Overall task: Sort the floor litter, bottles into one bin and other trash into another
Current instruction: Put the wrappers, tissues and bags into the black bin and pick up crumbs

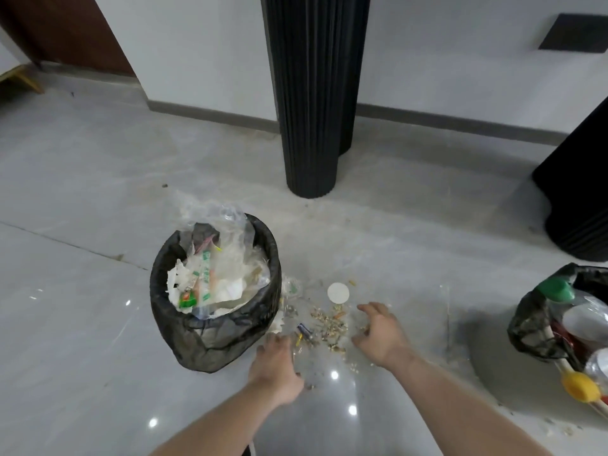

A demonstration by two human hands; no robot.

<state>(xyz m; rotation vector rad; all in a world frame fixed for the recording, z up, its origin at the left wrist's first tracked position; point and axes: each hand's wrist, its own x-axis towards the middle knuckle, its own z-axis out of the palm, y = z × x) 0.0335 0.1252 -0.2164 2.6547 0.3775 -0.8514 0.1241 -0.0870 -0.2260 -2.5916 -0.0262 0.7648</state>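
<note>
A black-lined bin (pixel 171 311) stuffed with plastic wrappers and paper stands on the floor at left centre. At the right edge a second black-lined bin (pixel 529 330) holds bottles with green and yellow caps. Between them lies a scatter of small crumbs and scraps (pixel 329 320), a small dark battery-like item (pixel 304 330) and a round white lid (pixel 338 292). My left hand (pixel 274 365) rests low by the scraps near the first bin, fingers spread. My right hand (pixel 381 334) hovers over the right side of the scraps, fingers loosely curved and empty.
A black ribbed column (pixel 312 93) rises behind the litter, and another dark ribbed base (pixel 579 192) stands at the right. White walls with grey skirting run along the back. The glossy grey tile floor stretches to the left.
</note>
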